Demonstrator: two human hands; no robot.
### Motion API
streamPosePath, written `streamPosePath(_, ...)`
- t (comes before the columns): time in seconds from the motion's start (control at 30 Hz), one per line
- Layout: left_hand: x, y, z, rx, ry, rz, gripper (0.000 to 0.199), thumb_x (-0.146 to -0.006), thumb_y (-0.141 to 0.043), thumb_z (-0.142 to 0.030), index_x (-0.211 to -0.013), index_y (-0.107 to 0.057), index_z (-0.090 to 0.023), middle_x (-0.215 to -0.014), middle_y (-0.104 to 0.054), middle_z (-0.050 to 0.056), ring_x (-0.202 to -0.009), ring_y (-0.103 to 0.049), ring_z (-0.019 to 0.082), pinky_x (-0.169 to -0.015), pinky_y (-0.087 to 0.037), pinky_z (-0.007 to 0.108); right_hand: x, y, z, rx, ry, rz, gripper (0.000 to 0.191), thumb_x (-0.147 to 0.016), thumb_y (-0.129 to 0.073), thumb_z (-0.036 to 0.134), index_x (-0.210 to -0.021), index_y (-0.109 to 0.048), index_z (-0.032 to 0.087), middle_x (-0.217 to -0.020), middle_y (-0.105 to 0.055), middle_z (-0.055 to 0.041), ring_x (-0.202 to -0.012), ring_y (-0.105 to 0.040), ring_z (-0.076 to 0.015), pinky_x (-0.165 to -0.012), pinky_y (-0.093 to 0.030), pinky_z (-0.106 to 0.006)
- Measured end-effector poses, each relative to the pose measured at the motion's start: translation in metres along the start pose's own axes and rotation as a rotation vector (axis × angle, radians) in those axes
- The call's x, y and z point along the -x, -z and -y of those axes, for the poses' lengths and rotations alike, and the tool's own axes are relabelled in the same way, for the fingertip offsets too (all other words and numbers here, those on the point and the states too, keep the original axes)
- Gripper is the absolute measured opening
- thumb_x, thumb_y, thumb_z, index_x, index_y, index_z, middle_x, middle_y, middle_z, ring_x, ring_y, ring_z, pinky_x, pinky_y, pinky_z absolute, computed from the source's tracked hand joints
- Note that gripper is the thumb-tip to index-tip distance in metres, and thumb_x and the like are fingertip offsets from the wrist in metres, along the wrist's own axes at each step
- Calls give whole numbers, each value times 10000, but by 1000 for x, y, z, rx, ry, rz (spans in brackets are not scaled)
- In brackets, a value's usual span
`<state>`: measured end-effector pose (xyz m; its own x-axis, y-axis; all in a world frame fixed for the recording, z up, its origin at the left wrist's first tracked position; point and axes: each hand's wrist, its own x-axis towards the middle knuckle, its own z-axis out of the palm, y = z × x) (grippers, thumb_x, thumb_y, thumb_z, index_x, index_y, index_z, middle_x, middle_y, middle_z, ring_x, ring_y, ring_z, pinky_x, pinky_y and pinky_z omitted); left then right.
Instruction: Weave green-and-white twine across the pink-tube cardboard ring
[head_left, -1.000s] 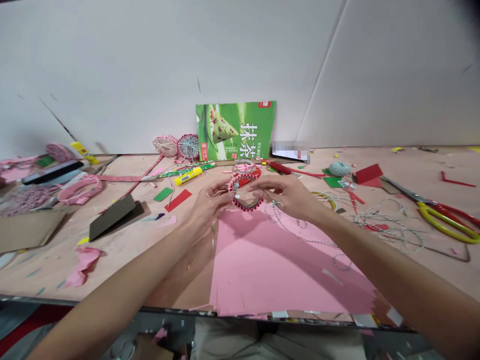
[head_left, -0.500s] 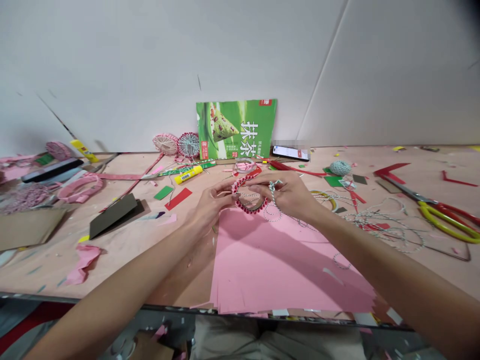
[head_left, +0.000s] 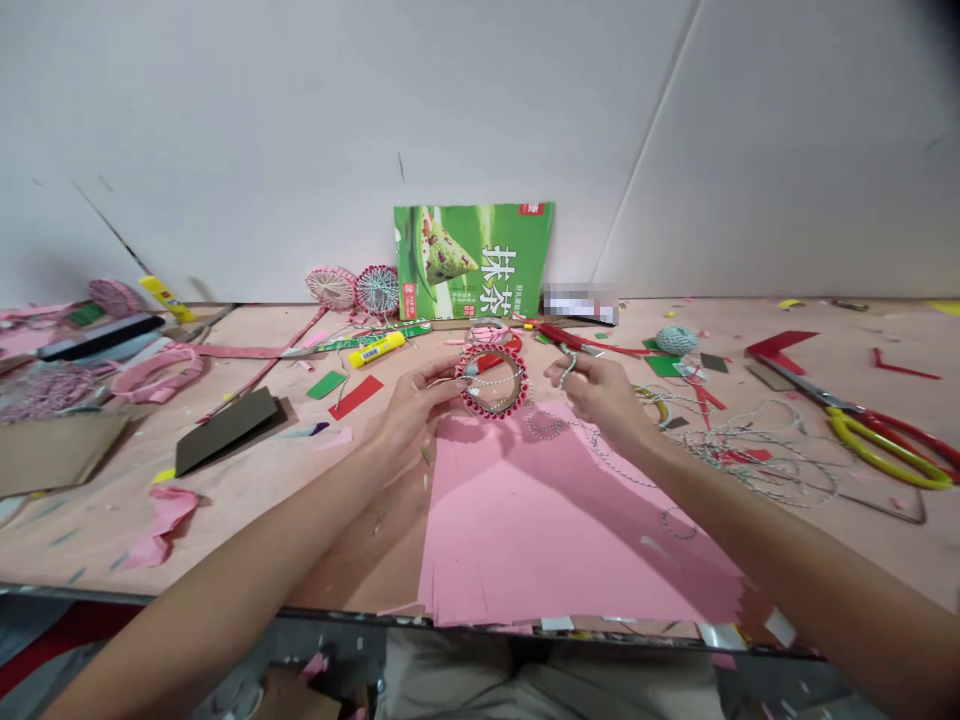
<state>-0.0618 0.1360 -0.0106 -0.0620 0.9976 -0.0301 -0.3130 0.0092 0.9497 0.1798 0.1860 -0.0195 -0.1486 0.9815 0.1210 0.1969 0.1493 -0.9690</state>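
Note:
My left hand (head_left: 418, 408) grips a round ring (head_left: 471, 392) edged with pink-red coils, holding it up above a stack of pink paper (head_left: 555, 530). A twisted silver-white cord (head_left: 546, 424) is threaded across the ring's opening. It runs to my right hand (head_left: 596, 393), whose fingers pinch the cord to the right of the ring. More of the cord loops down over the pink paper. Part of the ring's rim is hidden by my left fingers.
The cluttered wooden table holds a green printed packet (head_left: 472, 262), a yellow glue stick (head_left: 376, 349), a ball of twine (head_left: 676, 340), yellow-handled scissors (head_left: 877, 435), a dark card (head_left: 225, 430), paper scraps and tangled cord (head_left: 757, 455). A white wall (head_left: 225, 120) stands behind.
My right hand has moved rightward away from the ring, drawing the cord out. The ring now stands more upright and open to view in my left hand.

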Motion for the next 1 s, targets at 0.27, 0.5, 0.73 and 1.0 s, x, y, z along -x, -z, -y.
streamPosePath(0.27, -7, 8, 5, -44, 73, 57, 520, -685, -841, -128, -1200, -764, -134, -1140, -794, 126, -886, -775, 208, -755, -616, 268, 5, -17, -7, 45, -77, 170, 367, -710, -779, 474, -845, -783, 133, -787, -710, -58, -656, -539, -143, -597, -397, -271)
streamPosePath(0.5, -19, 16, 10, -68, 149, 133, 641, -646, -877, -135, -1273, -747, -158, -1065, -803, 127, -922, -779, 244, -777, -603, 294, 7, -12, -12, 77, -36, 155, 327, -725, -754, 465, -784, -755, 143, -760, -706, -54, -675, -564, -161, -642, -432, -290)
streamPosePath(0.73, -16, 14, 6, -87, 95, 46, 499, -681, -895, -155, -1165, -778, -149, -943, -795, 85, -812, -757, 172, -737, -587, 251, 10, -13, -7, 102, -33, 160, 314, -713, -749, 461, -766, -746, 152, -731, -677, -31, -651, -544, -150, -615, -413, -281)
streamPosePath(1.0, -17, 15, 1, -93, 65, 2, 443, -646, -921, -160, -1070, -794, -139, -791, -762, 69, -630, -701, 158, -527, -506, 234, 8, 1, 4, 110, -14, 102, 302, -710, -747, 448, -716, -713, 148, -674, -611, -15, -612, -445, -115, -588, -345, -280)
